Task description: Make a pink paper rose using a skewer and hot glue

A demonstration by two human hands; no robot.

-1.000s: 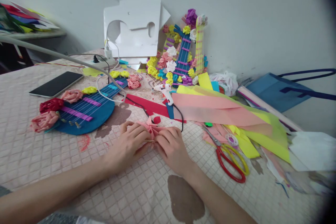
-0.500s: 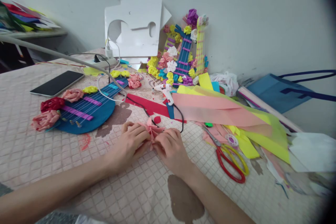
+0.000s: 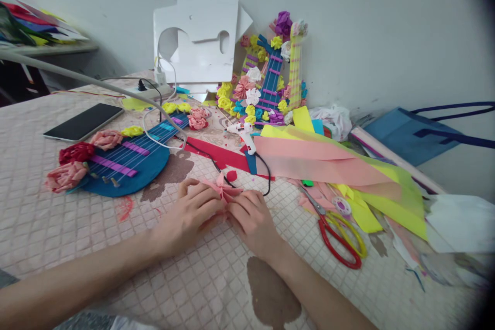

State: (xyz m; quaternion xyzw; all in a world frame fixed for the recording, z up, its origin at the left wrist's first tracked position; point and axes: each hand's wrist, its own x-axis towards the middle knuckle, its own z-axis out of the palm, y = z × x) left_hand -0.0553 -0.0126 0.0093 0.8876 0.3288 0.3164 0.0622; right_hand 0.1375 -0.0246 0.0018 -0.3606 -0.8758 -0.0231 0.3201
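Note:
A pink folded paper flower (image 3: 221, 188) with pointed petals is held between both hands, just above the tiled-pattern tablecloth. My left hand (image 3: 192, 212) pinches its left side, fingers bent together. On the other side my right hand (image 3: 253, 221) has its fingers closed on the flower's right and lower part. The fingertips nearly meet below the petals, and the flower's base is hidden by them. Beyond the flower lie a small red paper piece (image 3: 231, 176) and a black cord (image 3: 267, 167) leading to a white glue gun (image 3: 244, 136).
A blue paper guitar (image 3: 150, 167) with flowers and a phone (image 3: 84, 122) lie at left. Scissors (image 3: 336, 237), a tape roll (image 3: 342, 206) and pink paper strips (image 3: 320, 157) are at right. Decorated guitars (image 3: 270, 80) and white board (image 3: 209, 51) lean on the wall.
The fingers of both hands have shifted slightly around the pink flower, which stays in nearly the same place. Nothing else on the table has moved.

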